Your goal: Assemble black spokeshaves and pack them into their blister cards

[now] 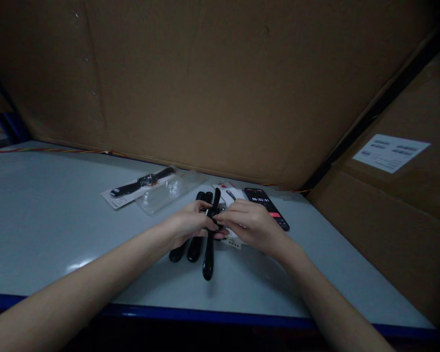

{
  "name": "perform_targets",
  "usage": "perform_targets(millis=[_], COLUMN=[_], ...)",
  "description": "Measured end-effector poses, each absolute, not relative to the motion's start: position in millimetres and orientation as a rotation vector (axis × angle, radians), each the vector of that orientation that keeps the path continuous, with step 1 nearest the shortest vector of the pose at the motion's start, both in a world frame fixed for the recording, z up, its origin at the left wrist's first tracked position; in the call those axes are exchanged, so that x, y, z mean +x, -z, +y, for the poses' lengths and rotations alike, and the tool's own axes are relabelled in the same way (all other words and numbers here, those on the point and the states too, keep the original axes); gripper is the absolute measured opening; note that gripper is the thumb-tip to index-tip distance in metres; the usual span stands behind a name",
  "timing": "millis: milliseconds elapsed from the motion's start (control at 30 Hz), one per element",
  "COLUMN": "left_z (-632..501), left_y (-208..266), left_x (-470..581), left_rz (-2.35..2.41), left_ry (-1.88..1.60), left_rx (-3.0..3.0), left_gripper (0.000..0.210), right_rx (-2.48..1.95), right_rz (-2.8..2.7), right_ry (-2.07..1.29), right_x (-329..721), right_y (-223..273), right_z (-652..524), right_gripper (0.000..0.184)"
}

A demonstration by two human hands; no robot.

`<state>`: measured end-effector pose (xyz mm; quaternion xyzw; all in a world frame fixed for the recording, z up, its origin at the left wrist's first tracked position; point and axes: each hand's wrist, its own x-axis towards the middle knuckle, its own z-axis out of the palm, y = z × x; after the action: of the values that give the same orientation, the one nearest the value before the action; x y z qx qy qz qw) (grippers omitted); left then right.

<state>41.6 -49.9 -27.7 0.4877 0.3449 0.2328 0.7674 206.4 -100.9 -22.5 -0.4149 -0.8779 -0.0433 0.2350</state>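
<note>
Fingers point(211, 225) of the left hand point(191, 218): closed around the middle of a black long-handled tool point(209, 249), which is held lengthwise in front of the person, near end tilted slightly left, above the worktop point(62, 205). Right hand point(258, 222): thumb and forefinger drawn together at the same tool's midsection; whether they grip it or only touch it cannot be told. Two further black handles point(194, 249), side by side, just left of the held tool, partly covered by the left hand. White printed cards point(234, 242), overlapping, beneath and beyond the right hand, partly hidden. Phone point(264, 197), dark, lying just beyond the right hand, its screen showing 00:02:01 and a red strip. Packaged black tool point(132, 187), on a white card under clear plastic, farther back on the left. Clear plastic packaging point(161, 195), lying against the near right side of that pack. Worktop: pale grey, glossy, with a blue front edge point(205, 313). Red and yellow wires point(58, 150), along the rear edge. Cardboard panel point(205, 88), brown, behind; second cardboard panel point(385, 234), right, bearing a white printed label point(391, 153).
</note>
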Motion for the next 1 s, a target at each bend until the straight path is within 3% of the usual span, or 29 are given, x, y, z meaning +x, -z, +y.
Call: perform_targets(millis=[300, 500, 600, 1000], left_z=[-49.8, -54.3, -54.7, -53.0], left_y=[35.8, 28.7, 27.2, 30.5], left_x=[42.2, 44.8, 44.8, 44.1], left_rz=[0.778, 0.682, 0.608, 0.562], left_ry=[-0.566, -0.512, -0.488, -0.518], left_rx=[1.123, 1.057, 1.02, 0.908], left_gripper=[0.068, 0.036, 0.03, 0.047], right_rx=[-1.215, -1.299, -1.31, -1.212], right_rz=[-2.241, -2.166, -2.111, -1.57], right_ry=[0.012, -0.066, -0.123, -0.636], right_x=[191.3, 188.7, 188.9, 206.4], right_y=[24.6, 24.9, 24.9, 23.9], right_z=[-103.1, -104.4, -105.0, -93.5], right_gripper=[0.018, 0.015, 0.015, 0.013])
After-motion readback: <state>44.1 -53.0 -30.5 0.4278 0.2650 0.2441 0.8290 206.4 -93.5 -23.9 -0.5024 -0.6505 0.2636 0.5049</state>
